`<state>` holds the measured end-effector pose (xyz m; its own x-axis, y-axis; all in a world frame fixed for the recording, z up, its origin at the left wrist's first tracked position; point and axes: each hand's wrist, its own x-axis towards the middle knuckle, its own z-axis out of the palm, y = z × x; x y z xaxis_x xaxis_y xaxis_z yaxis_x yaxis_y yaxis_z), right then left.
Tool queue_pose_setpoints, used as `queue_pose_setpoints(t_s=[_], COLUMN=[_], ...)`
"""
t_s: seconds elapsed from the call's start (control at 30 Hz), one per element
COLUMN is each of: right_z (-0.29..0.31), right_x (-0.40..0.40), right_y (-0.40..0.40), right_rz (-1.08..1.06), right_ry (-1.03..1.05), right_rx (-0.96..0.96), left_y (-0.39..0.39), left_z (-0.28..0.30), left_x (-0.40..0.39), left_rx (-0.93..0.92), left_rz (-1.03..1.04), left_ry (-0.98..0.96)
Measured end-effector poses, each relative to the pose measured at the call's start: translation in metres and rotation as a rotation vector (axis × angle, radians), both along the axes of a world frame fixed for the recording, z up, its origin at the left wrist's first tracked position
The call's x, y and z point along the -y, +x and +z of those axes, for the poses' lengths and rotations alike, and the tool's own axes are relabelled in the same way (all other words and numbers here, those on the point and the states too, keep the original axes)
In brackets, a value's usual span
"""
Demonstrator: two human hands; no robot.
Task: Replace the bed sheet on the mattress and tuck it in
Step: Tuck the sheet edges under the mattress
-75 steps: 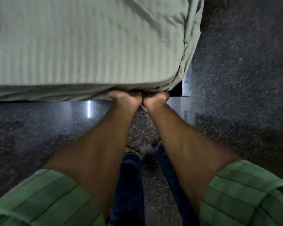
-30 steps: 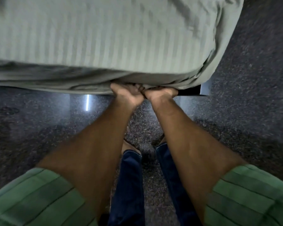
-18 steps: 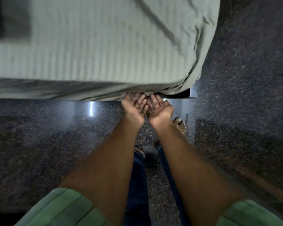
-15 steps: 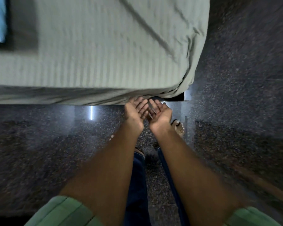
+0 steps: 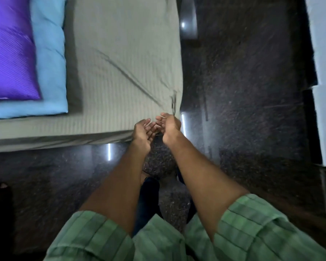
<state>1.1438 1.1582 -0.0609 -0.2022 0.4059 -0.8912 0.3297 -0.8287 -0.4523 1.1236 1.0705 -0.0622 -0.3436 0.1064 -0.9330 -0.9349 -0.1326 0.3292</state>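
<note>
Dark speckled stone floor [image 5: 243,91] surrounds the bed, glossy enough to mirror small lights. We stand at the mattress [image 5: 68,142] corner, where the bed sheet [image 5: 124,63], a pale grey-green cloth with fine woven stripes, lies spread over the top and wraps down the near edge. One long diagonal crease runs toward the corner, and a small pucker sits right at it. We judge this corner tucked, since no loose cloth hangs below the near edge; smoothing that crease and checking the sides we cannot see look like what is left. Our left hand [image 5: 142,131] and right hand [image 5: 168,127] hover palms up just in front of the corner, fingers relaxed, gripping nothing. Farther up the bed lies a puffy light-blue quilt [image 5: 49,59] with a shiny purple pillow [image 5: 9,49] on top.
</note>
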Motion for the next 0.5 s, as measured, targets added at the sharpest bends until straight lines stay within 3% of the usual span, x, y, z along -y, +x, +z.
queue_pose_setpoints(t_s=[0.27,0.5], right_z=[0.066,0.090], right_x=[-0.073,-0.162], right_y=[-0.004,-0.037], right_rz=[0.074,0.414], right_ry=[0.000,0.179], right_rx=[-0.030,-0.019], left_y=[-0.007,-0.060], left_z=[0.091,0.131], left_x=[-0.087,-0.187], left_rx=[-0.152,-0.423], left_rz=[-0.058,-0.073], left_ry=[-0.164,-0.286])
